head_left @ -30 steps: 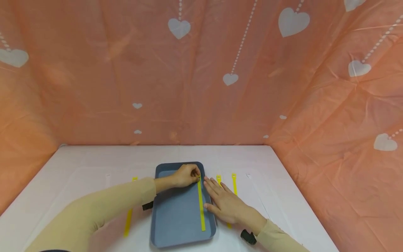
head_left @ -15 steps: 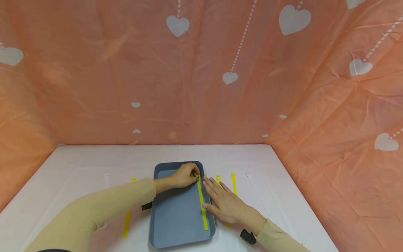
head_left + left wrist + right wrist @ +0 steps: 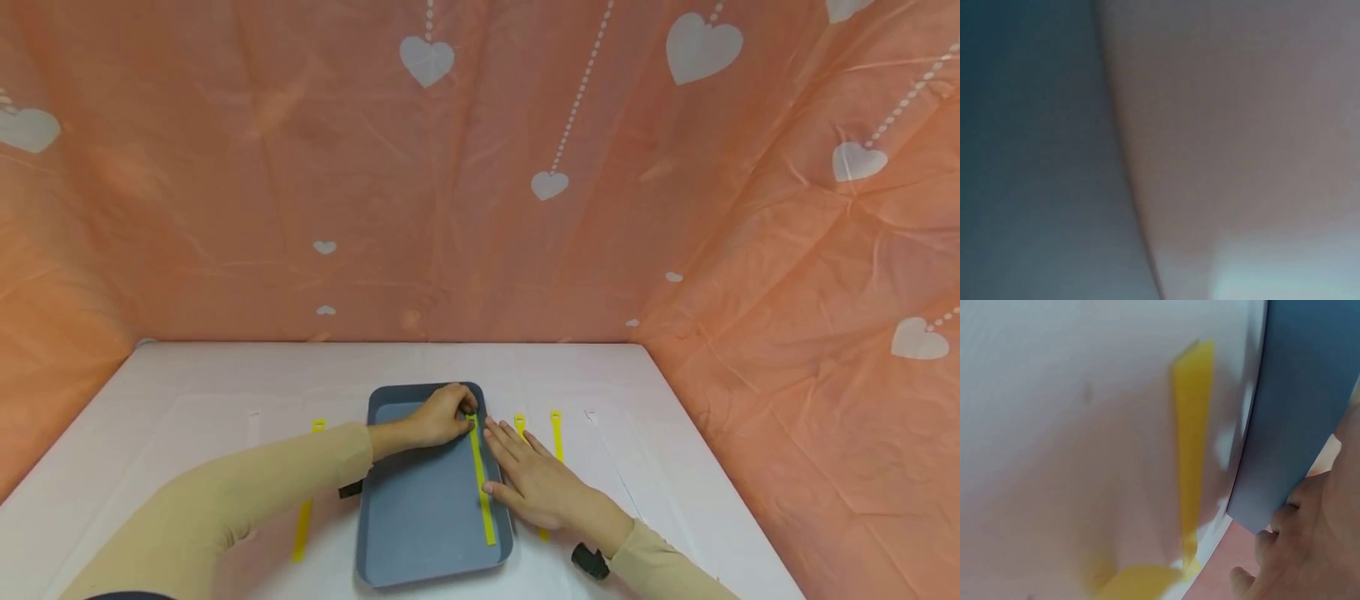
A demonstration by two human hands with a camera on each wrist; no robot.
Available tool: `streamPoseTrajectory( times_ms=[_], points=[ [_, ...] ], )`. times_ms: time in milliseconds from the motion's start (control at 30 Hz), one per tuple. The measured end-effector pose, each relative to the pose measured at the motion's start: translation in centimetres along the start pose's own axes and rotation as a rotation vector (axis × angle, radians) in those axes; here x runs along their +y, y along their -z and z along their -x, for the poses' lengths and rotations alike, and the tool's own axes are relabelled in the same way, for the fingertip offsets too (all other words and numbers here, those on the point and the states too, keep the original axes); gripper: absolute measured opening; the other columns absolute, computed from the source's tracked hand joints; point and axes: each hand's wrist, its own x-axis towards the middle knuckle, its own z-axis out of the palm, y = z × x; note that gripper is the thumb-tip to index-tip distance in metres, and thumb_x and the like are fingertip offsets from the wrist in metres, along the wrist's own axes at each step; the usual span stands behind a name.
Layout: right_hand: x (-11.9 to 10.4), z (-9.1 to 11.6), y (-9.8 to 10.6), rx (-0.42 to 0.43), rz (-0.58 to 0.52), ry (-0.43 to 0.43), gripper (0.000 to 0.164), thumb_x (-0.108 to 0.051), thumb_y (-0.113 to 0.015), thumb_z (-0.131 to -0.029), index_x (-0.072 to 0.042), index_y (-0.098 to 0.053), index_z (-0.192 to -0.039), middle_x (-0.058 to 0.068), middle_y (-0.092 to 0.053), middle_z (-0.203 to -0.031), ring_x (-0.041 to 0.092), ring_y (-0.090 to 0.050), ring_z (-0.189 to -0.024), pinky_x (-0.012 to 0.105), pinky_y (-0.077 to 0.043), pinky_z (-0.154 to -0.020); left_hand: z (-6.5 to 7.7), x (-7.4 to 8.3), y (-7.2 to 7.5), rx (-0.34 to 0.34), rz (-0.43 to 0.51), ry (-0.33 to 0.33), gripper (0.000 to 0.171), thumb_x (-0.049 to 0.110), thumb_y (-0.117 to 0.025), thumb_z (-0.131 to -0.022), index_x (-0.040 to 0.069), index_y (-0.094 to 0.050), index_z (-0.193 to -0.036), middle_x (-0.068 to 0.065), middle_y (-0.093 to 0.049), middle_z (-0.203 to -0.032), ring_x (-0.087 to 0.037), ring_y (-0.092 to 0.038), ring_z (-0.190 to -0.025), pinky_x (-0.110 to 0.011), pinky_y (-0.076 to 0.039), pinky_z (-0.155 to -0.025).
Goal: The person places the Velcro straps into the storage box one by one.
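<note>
A long yellow cable strap with a slotted head (image 3: 478, 458) lies lengthwise in the grey-blue tray (image 3: 420, 517), near its right wall. My left hand (image 3: 437, 418) reaches across the tray and pinches the strap's far, slotted end. Along the right rim lies my right hand (image 3: 536, 486), its fingers straight and pointing away from me, its thumb over the rim at the strap. The right wrist view shows this hand (image 3: 1310, 531) beside the tray wall (image 3: 1297, 406). The left wrist view is blurred; my fingers do not show there.
On the white table (image 3: 187, 392), one yellow strap (image 3: 302, 533) lies left of the tray. Two more, a nearer strap (image 3: 521, 423) and a farther strap (image 3: 557, 437), lie to the right, partly under my right hand. A pale strap (image 3: 592, 418) lies farther right. A black device (image 3: 590, 561) sits by my right wrist.
The near end of the strap in the tray has swung slightly right, toward the right wall. My left hand keeps its pinch; my right hand stays almost still.
</note>
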Motion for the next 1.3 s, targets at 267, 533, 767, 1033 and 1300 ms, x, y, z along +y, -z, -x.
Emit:
streamPoseTrajectory(
  times_ms=[267, 533, 767, 1033, 1300],
  points=[
    [-0.1, -0.1, -0.1, -0.006, 0.004, 0.0, 0.076, -0.054, -0.037, -0.11, -0.004, -0.021, -0.165, 0.006, -0.008, -0.175, 0.027, -0.012, -0.16, 0.054, -0.018, -0.127, 0.2, -0.1, 0.8, -0.006, 0.028, 0.015, 0.022, 0.001, -0.078, -0.088, -0.001, -0.067, -0.107, -0.009, -0.065, -0.101, -0.012, -0.058, -0.078, -0.023, -0.052, -0.069],
    [-0.2, -0.2, -0.1, -0.01, 0.0, 0.0, 0.077, -0.055, -0.036, -0.11, -0.004, -0.021, -0.165, 0.007, -0.009, -0.175, 0.027, -0.013, -0.16, 0.054, -0.019, -0.127, 1.2, 1.0, 3.1, -0.03, 0.107, 0.012, 0.02, 0.006, -0.072, -0.096, -0.002, -0.066, -0.114, -0.009, -0.064, -0.106, -0.009, -0.06, -0.077, -0.022, -0.055, -0.066],
    [-0.3, -0.1, -0.1, 0.004, -0.01, -0.001, 0.077, -0.054, -0.036, -0.11, -0.003, -0.021, -0.165, 0.007, -0.009, -0.175, 0.028, -0.013, -0.16, 0.056, -0.018, -0.127, 2.2, 2.2, 5.9, 0.057, 0.128, -0.007, 0.024, 0.008, -0.072, -0.097, 0.001, -0.066, -0.119, -0.008, -0.065, -0.114, -0.014, -0.063, -0.09, -0.027, -0.056, -0.076],
    [-0.3, -0.1, -0.2, 0.012, -0.024, -0.018, 0.077, -0.056, -0.035, -0.11, -0.004, -0.02, -0.166, 0.006, -0.009, -0.175, 0.027, -0.012, -0.16, 0.055, -0.017, -0.127, 4.3, 1.8, 9.8, 0.187, 0.212, 0.021, 0.026, 0.013, -0.07, -0.099, 0.002, -0.066, -0.123, -0.011, -0.067, -0.116, -0.021, -0.066, -0.095, -0.033, -0.057, -0.075],
    [-0.6, -0.1, 0.0, 0.018, -0.036, -0.016, 0.077, -0.054, -0.037, -0.11, -0.003, -0.021, -0.165, 0.008, -0.01, -0.175, 0.028, -0.012, -0.16, 0.056, -0.017, -0.127, 7.6, -0.3, 13.0, 0.271, 0.183, 0.118, 0.024, 0.015, -0.069, -0.101, 0.006, -0.066, -0.122, -0.01, -0.068, -0.117, -0.024, -0.068, -0.099, -0.034, -0.057, -0.078]
  ],
)
